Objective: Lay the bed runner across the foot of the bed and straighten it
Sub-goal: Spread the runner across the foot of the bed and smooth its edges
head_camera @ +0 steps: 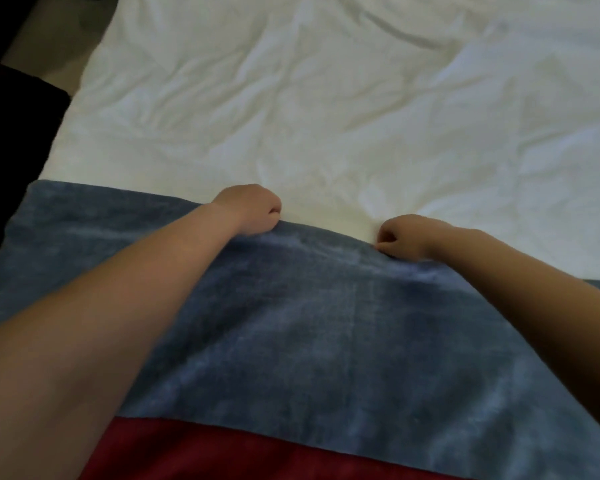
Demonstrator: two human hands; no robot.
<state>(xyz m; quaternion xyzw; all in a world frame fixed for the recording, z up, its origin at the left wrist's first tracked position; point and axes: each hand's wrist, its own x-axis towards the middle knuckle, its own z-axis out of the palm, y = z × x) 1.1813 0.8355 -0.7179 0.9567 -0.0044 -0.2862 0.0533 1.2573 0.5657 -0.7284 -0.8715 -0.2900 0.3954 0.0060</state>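
Blue bed runner (pixel 319 323) on white duvet (pixel 326 98), left hand (pixel 253 209) and right hand (pixel 400 235) curled, gripping its far edge.

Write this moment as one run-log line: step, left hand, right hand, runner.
step: straightening runner | left hand: grips far edge | right hand: pinches far edge | runner: blue, lies on white sheet, far edge uneven

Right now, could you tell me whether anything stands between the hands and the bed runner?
Nothing visible does: the left hand and right hand both grip the far edge of the bed runner, and the white duvet beyond shows only wrinkles.
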